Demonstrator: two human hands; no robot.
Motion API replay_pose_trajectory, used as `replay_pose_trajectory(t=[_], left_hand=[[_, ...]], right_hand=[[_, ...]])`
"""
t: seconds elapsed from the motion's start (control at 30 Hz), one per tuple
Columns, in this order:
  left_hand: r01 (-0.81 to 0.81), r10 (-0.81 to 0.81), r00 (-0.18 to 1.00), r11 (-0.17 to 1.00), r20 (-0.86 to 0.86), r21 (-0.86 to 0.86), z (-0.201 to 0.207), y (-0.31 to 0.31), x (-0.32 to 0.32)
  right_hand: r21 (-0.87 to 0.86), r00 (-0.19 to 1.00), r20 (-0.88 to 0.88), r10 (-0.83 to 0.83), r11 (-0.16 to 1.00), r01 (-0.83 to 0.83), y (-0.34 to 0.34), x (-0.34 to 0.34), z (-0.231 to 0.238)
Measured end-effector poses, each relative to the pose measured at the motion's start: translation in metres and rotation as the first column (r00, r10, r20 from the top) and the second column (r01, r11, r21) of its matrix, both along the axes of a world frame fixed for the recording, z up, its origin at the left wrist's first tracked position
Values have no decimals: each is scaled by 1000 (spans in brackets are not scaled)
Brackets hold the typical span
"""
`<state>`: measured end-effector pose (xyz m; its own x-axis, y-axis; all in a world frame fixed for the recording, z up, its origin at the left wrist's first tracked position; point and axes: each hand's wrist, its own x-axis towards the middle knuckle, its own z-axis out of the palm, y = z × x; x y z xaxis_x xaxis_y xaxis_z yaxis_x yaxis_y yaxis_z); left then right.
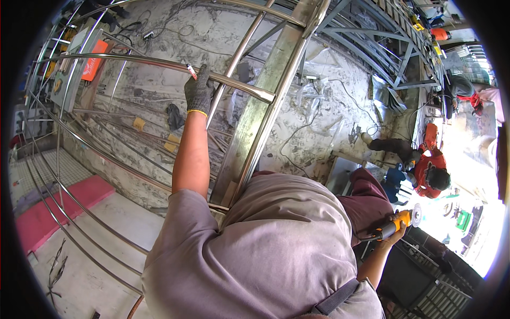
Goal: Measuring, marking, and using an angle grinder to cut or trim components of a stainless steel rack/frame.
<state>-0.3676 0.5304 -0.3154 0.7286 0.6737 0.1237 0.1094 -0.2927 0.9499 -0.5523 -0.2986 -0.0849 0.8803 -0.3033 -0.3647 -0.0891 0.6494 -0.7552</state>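
Note:
My left hand (199, 93), in a dark grey glove with a yellow cuff, is closed at a shiny curved metal tube (151, 61). A white-and-red marker pen (191, 71) sticks up from its fingers. The tube meets a straight polished rail (287, 69) of a large tubular metal frame, beside a flat metal beam (255, 106). Down at my right side, my right hand (393, 235) is wrapped round a yellow-and-black angle grinder (394, 227). The grinder's disc (416, 215) points away from my body, and I cannot tell whether it is turning.
Long curved tubes (101, 154) of the frame sweep round my left. Grey steel trusses (366, 34) stand at the far right. A person in a red shirt (431, 173) crouches to my right. Cables (303, 127) and scraps lie on the stained floor; a pink slab (69, 210) lies at left.

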Motion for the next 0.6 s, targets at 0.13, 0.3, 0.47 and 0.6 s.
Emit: replay_pose_trajectory(t=[0.13, 0.3, 0.47, 0.6], left_hand=[[-42, 43, 996, 999, 83, -19, -23, 12, 2], [-165, 116, 986, 737, -117, -655, 59, -27, 10], [-86, 54, 996, 858, -76, -507, 46, -27, 9], [-29, 8, 997, 967, -82, -252, 49, -18, -1]], right_hand=[[35, 1000, 7, 16, 999, -16, 0, 4, -4], [-1, 1000, 2, 14, 1000, -14, -11, -9, -4], [-44, 998, 50, 26, 999, -24, -15, -11, -5], [-29, 999, 42, 18, 999, -17, -12, -8, -6]])
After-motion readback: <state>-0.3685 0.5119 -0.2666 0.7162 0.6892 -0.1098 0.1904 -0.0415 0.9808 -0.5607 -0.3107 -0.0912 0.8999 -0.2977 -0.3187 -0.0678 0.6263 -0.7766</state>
